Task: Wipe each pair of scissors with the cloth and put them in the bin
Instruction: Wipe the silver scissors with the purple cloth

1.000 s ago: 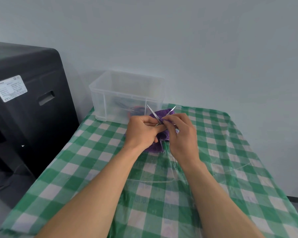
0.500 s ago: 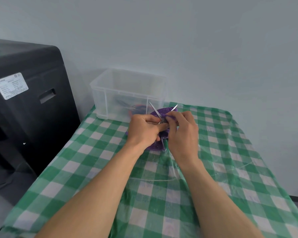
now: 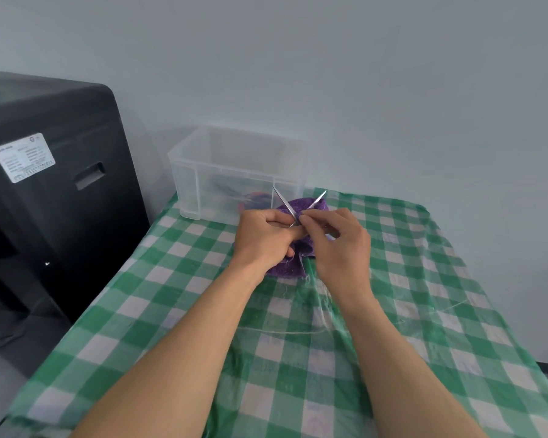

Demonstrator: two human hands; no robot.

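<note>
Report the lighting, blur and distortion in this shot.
Head view: soft even light, faint shadow on the wall beside the bin; wide-angle bowing tilts the cabinet at left; scissors sharp, no motion blur; bin's cloudy side veils its contents.

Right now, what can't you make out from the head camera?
All in the head view:
- Handles of the scissors: hidden by the left hand, right hand and cloth; only blades show.
- Inside the bin: coloured shapes blurred through the cloudy wall; count unclear.
- The label on the black cabinet: print too small.
</note>
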